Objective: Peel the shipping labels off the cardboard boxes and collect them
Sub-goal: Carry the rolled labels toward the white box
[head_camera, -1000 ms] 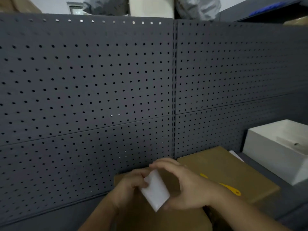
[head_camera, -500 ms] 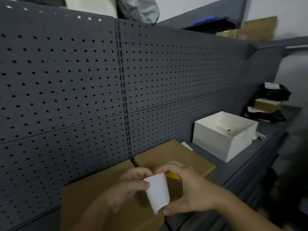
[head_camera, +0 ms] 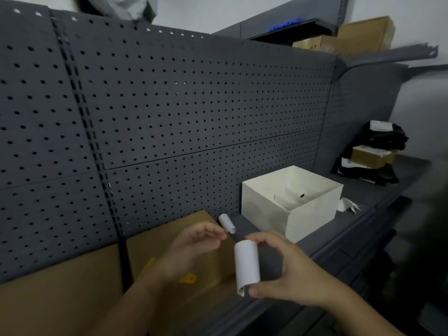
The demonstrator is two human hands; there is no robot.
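Left hand (head_camera: 194, 248) has released curled white label (head_camera: 246, 265); right hand (head_camera: 288, 272) pinches it

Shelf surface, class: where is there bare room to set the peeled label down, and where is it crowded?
Bare dark shelf lies between the white open box and the black pile, beyond a paper scrap; also a strip in front of the box. Left is crowded: cardboard boxes, both hands, a small rolled label.

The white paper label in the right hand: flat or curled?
Curled. The white paper label bows into a tube shape, pinched top and bottom between the right hand's finger and thumb.
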